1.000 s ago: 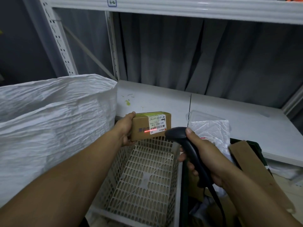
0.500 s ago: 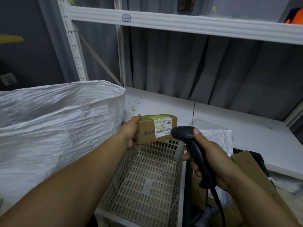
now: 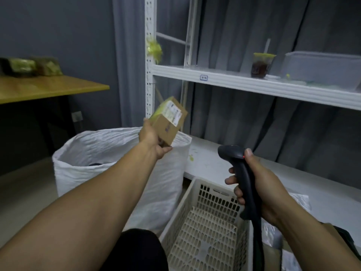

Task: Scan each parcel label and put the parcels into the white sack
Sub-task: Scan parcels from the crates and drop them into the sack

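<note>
The parcel, a small brown carton with a white label and yellow-green tape on top, was tilted on one corner in my left hand. I had my fingers and thumb clasped round its lower end. It hung above the far right part of the white sack's rim and had not gone in. The sack stood open on the floor, and something dark showed inside near the front; I could not tell what.

My right hand was wrapped round the handle of the black scanner, thumb up by its small red light, held over the slotted cream basket just beside the sack.

Right behind the parcel rose the white perforated upright of the shelf rack, with a wad of yellow-green tape stuck to it higher up. The upper shelf carried a cup of dark drink with a straw and a clear plastic tub. The lower shelf ran behind the basket, with a plastic-wrapped packet by my right wrist. To the left, well apart, a wooden table held some blurred bundles.
</note>
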